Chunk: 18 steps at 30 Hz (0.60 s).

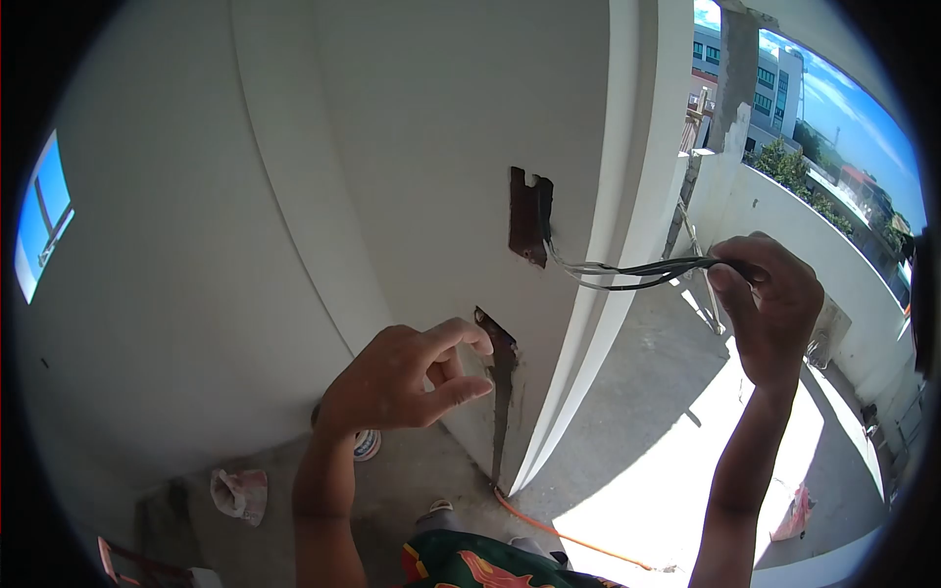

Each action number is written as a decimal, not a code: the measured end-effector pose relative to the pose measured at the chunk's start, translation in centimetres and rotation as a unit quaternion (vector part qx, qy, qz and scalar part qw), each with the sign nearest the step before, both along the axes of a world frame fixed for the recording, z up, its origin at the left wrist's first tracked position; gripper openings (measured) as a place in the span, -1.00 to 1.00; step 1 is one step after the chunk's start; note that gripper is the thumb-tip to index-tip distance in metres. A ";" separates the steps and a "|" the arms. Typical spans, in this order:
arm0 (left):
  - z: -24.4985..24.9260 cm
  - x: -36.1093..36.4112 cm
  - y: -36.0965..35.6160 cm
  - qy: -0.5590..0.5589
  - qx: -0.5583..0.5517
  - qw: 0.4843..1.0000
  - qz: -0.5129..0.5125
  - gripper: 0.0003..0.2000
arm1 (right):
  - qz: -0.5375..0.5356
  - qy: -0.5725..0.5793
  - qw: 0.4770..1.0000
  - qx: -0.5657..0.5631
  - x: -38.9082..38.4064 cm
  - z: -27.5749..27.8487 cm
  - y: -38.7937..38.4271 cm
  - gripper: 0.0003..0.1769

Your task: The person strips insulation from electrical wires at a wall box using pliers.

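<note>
Several dark and pale electrical wires [637,274] come out of a rectangular box opening [529,218] in the white wall and stretch to the right. My right hand [769,294] pinches their far ends between thumb and fingers, in front of the doorway. Lower and to the left, my left hand [407,377] hovers with its thumb and index finger apart and nothing visible between them. Just beyond its fingertips is a second, rough-edged cutout [498,338], from which a dark chased groove [501,421] runs down the wall; part of that cutout is hidden by the hand.
An orange conduit [569,534] runs along the floor from the wall's foot. A sack [239,494] and a can [367,445] stand on the floor at left. The white door jamb [598,284] borders a sunlit terrace with a low parapet wall [833,220].
</note>
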State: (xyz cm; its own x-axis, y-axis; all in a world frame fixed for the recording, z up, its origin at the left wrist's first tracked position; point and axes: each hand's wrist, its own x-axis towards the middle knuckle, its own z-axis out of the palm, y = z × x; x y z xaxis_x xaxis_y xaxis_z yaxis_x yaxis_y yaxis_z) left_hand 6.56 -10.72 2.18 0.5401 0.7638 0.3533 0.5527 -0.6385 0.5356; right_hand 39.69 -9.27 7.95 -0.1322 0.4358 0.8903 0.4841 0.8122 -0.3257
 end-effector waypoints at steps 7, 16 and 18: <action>-34.5 -9.4 -6.4 0.253 -0.232 0.836 0.428 -0.55 | -0.027 -0.057 0.997 0.040 1.3 0.4 1.1 -0.64; -51.7 -18.1 -24.1 0.209 -0.455 0.795 0.342 -0.53 | 0.002 -0.069 0.996 0.053 0.9 0.0 1.5 -0.61; -40.1 -13.3 -15.3 0.092 -0.367 0.826 0.417 -0.66 | 0.026 -0.061 0.995 0.072 0.9 -0.6 2.6 -0.70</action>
